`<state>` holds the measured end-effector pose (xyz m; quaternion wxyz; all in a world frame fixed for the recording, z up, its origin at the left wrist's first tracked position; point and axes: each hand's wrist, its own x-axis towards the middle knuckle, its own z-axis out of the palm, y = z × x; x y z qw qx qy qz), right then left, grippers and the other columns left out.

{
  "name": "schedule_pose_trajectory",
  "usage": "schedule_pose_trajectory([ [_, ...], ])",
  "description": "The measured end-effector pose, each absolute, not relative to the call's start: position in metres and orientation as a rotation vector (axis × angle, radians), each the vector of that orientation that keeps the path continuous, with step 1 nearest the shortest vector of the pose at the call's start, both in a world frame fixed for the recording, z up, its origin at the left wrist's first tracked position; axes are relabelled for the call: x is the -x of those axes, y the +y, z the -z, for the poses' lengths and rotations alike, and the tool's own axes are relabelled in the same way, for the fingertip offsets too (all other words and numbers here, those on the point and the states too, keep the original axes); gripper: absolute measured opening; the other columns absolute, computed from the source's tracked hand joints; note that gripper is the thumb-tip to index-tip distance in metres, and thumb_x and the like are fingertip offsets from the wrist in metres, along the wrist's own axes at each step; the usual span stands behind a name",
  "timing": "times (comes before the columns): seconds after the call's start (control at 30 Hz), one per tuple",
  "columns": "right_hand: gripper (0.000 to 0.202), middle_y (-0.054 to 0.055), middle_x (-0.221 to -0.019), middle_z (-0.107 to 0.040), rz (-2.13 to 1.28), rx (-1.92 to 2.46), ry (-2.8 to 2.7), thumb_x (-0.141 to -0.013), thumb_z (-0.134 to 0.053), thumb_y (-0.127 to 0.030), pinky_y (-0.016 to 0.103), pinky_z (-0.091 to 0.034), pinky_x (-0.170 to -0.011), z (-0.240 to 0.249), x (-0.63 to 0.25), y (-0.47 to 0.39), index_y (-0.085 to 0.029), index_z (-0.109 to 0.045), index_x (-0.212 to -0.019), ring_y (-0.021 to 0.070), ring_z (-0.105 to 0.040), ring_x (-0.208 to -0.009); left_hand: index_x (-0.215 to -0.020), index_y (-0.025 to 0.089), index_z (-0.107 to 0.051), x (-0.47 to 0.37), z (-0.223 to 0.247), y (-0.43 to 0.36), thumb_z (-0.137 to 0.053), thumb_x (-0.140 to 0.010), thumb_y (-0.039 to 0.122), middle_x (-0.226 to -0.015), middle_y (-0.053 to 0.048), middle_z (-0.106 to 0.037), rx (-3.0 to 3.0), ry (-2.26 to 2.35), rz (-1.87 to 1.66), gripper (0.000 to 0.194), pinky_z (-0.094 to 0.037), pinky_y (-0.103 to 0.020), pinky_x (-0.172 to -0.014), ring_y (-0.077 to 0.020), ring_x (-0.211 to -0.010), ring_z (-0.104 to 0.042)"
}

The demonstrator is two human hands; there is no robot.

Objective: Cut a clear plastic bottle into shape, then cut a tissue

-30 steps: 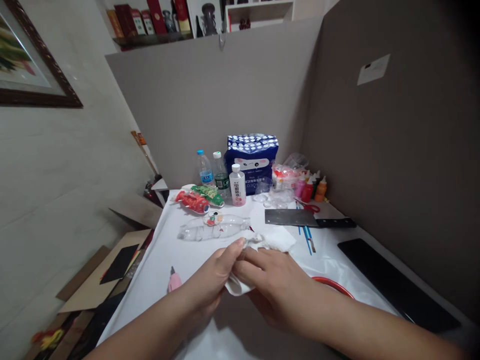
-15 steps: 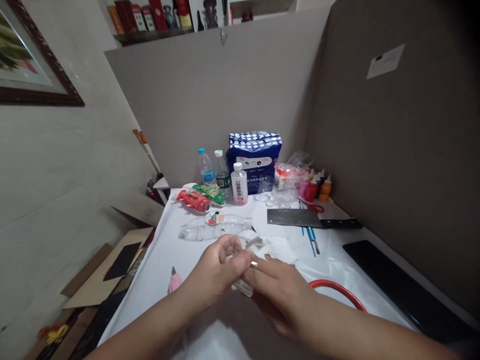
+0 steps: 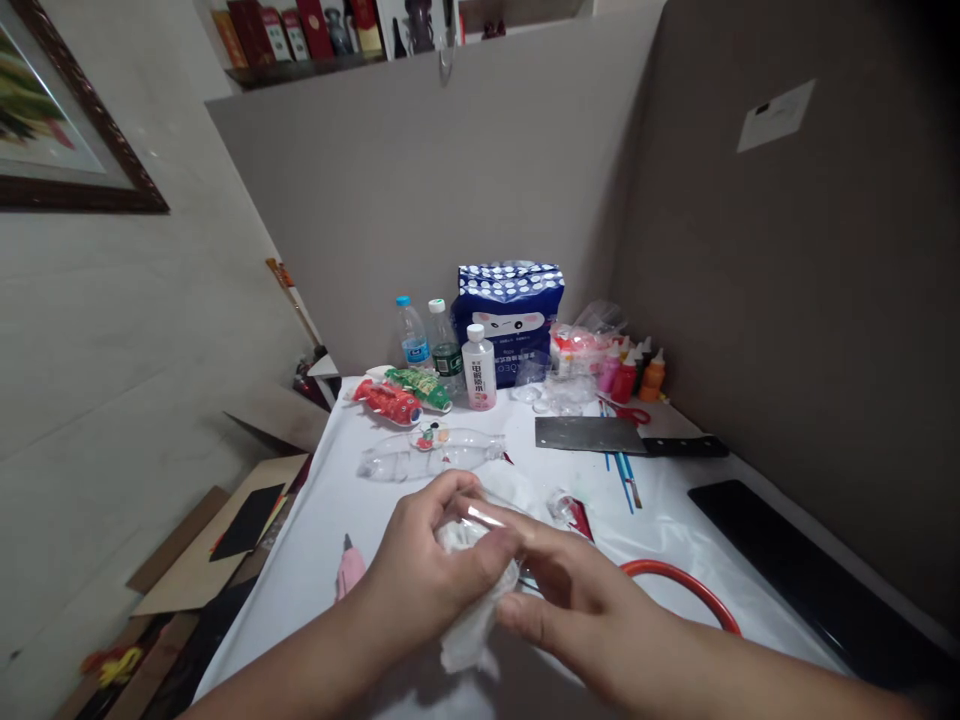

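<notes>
I have one crumpled white tissue [image 3: 472, 635] over the near side of the white-covered worktop [image 3: 296, 570]. The left hand [image 3: 431, 570] curls its fingers round it; the right hand [image 3: 581, 590] touches it, thumb and forefinger parted, its grip unclear to me. Three capped plastic bottles [image 3: 480, 375] stand near the far edge. Half a second ago the tissue stretched rightward; now it hangs toward the near edge.

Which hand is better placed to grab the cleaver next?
Probably the right hand: it's nearer the cleaver, whose black handle points to the right. The left hand is farther away, with its thumb across the white tissue.
</notes>
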<state>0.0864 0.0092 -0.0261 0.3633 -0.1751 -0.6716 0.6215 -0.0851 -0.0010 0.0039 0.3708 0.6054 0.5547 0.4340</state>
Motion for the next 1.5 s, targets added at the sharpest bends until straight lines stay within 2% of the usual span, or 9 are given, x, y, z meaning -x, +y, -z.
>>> schedule_pose_trajectory([
  [0.2, 0.049, 0.008, -0.115, -0.065, -1.996, 0.238, -1.359, -0.079, -0.069, -0.035, 0.045, -0.039, -0.101, 0.016, -0.087, 0.013, -0.025, -0.058, -0.126, 0.0256, -0.057, -0.112, -0.097, 0.022, -0.057, 0.088, -0.006, -0.007, -0.069, -0.069, 0.04, -0.074, 0.0, -0.06, -1.954, 1.429, -1.095, 0.035, -0.044, -0.028, -0.063, -0.0188, -0.066, -0.055],
  [0.33, 0.04, 0.01, -0.099, -0.068, -2.122, 0.123, -1.263, -0.079, -0.066, -0.035, 0.036, -0.042, -0.094, 0.009, -0.087, 0.013, -0.015, -0.066, -0.113, 0.0231, -0.063, -0.097, -0.106, 0.021, -0.049, 0.09, -0.003, -0.011, -0.074, -0.067, 0.036, -0.08, -0.001, -0.059, -2.293, 1.395, -1.169, 0.049, -0.045, -0.027, -0.064, -0.0168, -0.065, -0.055],
  [0.47, 0.025, 0.007, -0.088, -0.069, -2.097, 0.241, -1.274, -0.081, -0.064, -0.03, 0.03, -0.047, -0.08, 0.008, -0.088, 0.016, -0.013, -0.069, -0.099, 0.0181, -0.064, -0.082, -0.111, 0.021, -0.05, 0.089, -0.002, -0.008, -0.081, -0.06, 0.033, -0.088, -0.004, -0.063, -2.238, 1.374, -1.184, 0.061, -0.047, -0.027, -0.069, -0.0192, -0.072, -0.059],
  [0.6, 0.022, 0.005, -0.102, -0.071, -1.436, 0.419, -1.694, -0.088, -0.057, -0.021, 0.035, -0.045, -0.088, 0.011, -0.096, 0.022, -0.024, -0.067, -0.107, 0.0196, -0.065, -0.095, -0.102, 0.019, -0.06, 0.09, -0.007, 0.002, -0.076, -0.064, 0.051, -0.092, -0.007, -0.067, -1.715, 1.169, -0.901, 0.052, -0.048, -0.031, -0.071, -0.0228, -0.081, -0.062],
  [0.73, 0.053, 0.004, -0.124, -0.064, -0.542, 0.332, -2.179, -0.084, -0.044, 0.001, 0.048, -0.018, -0.108, 0.017, -0.103, 0.03, -0.031, -0.053, -0.125, 0.0189, -0.057, -0.115, -0.107, 0.015, -0.062, 0.09, -0.014, 0.006, -0.058, -0.073, 0.066, -0.1, -0.012, -0.065, -1.445, 0.908, -0.772, 0.061, -0.051, -0.034, -0.071, -0.0223, -0.079, -0.063],
  [0.87, 0.062, 0.006, -0.13, -0.06, -0.347, 0.292, -2.296, -0.077, -0.044, 0.005, 0.038, -0.031, -0.095, 0.021, -0.1, 0.033, -0.028, -0.046, -0.13, 0.0161, -0.06, -0.108, -0.089, 0.011, -0.065, 0.089, -0.014, 0.005, -0.052, -0.078, 0.064, -0.082, -0.01, -0.064, -1.387, 0.959, -0.778, 0.056, -0.05, -0.03, -0.057, -0.0187, -0.066, -0.06],
  [1.03, 0.061, 0.006, -0.13, -0.059, -0.595, 0.253, -2.278, -0.082, -0.042, 0.002, 0.039, -0.03, -0.1, 0.017, -0.095, 0.027, -0.03, -0.045, -0.133, 0.0158, -0.057, -0.113, -0.072, 0.012, -0.06, 0.091, -0.007, 0.003, -0.053, -0.08, 0.057, -0.063, -0.005, -0.061, -1.418, 1.037, -0.791, 0.046, -0.045, -0.028, -0.06, -0.0162, -0.059, -0.058],
  [1.27, 0.045, 0.0, -0.134, -0.056, -1.293, 0.404, -1.898, -0.089, -0.058, -0.021, 0.034, -0.036, -0.103, 0.019, -0.093, 0.014, -0.036, -0.051, -0.131, 0.0179, -0.05, -0.123, -0.081, 0.015, -0.06, 0.096, -0.007, 0.0, -0.06, -0.074, 0.053, -0.07, -0.001, -0.058, -1.442, 1.045, -0.847, 0.039, -0.04, -0.023, -0.06, -0.0141, -0.065, -0.052],
  [1.5, 0.038, 0.004, -0.107, -0.071, -1.894, 0.408, -1.497, -0.085, -0.064, -0.033, 0.029, -0.049, -0.078, 0.022, -0.087, 0.015, -0.025, -0.062, -0.122, 0.0181, -0.065, -0.09, -0.087, 0.017, -0.059, 0.096, -0.004, 0.0, -0.06, -0.077, 0.037, -0.071, 0.002, -0.055, -1.608, 1.272, -0.935, 0.022, -0.04, -0.022, -0.061, -0.0121, -0.066, -0.049],
])
